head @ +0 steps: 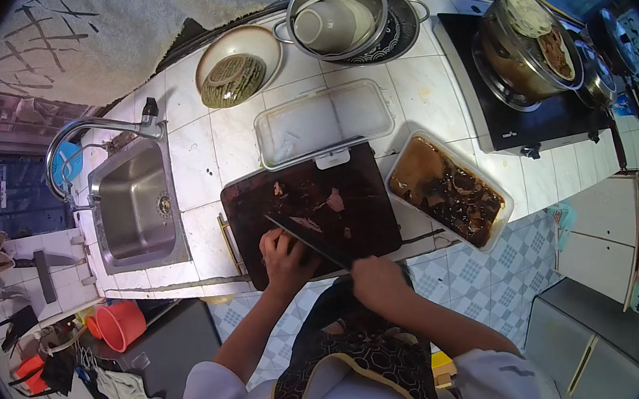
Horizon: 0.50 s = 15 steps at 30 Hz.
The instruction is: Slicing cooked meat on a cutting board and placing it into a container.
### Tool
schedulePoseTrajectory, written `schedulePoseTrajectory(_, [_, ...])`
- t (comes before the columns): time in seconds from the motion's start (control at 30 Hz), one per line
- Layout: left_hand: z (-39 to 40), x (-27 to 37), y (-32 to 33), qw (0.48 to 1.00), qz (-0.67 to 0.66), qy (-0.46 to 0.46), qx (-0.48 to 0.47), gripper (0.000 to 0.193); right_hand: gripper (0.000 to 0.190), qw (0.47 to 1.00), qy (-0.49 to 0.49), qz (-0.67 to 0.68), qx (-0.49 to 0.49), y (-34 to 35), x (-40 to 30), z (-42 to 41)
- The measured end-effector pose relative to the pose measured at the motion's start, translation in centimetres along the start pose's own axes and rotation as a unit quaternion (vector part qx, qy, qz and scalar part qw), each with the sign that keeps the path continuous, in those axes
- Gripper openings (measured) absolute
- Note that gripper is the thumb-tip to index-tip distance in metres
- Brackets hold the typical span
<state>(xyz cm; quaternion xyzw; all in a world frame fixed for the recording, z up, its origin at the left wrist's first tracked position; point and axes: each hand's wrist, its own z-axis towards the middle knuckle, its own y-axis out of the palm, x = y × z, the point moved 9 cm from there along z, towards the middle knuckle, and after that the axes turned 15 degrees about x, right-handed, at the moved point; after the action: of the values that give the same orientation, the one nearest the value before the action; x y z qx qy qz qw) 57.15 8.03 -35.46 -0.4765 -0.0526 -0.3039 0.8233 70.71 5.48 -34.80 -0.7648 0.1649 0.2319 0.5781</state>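
Note:
My right hand (pixel 379 284) grips the handle of a kitchen knife (pixel 310 242), whose dark blade slants up and left over a dark cutting board (pixel 369 217). My left hand (pixel 284 261) is at the board's near edge, fingers curled down right against the blade. Whatever lies under those fingers is hidden. Beyond the blade are a thin meat slice (pixel 305 223), a larger pink scrap of meat (pixel 335 200) and a few small bits. A plastic tub (pixel 504 223) of brown sauce with dark pieces stands right of the board.
A translucent lid (pixel 328 119) lies behind the board. Farther back are a plate (pixel 204 56) with an upturned green bowl (pixel 232 80) and a steel colander (pixel 294 10) holding bowls. A sink (pixel 138 208) is left; a steel pot (pixel 510 56) stands on the gas stove (pixel 517 124).

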Motion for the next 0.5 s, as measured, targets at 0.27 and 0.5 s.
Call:
schedulePoseTrajectory(0.27, [0.4,0.3,0.2,1.000,-0.003,0.003,-0.003,0.038,0.012,1.000,-0.004,0.008,0.000,1.3,-2.4,5.7])
schedulePoseTrajectory(0.5, [0.5,0.0,-0.1,1.000,0.000,-0.015,-0.008,0.033,0.012,0.992,0.047,-0.016,-0.112,0.9,1.3,0.6])
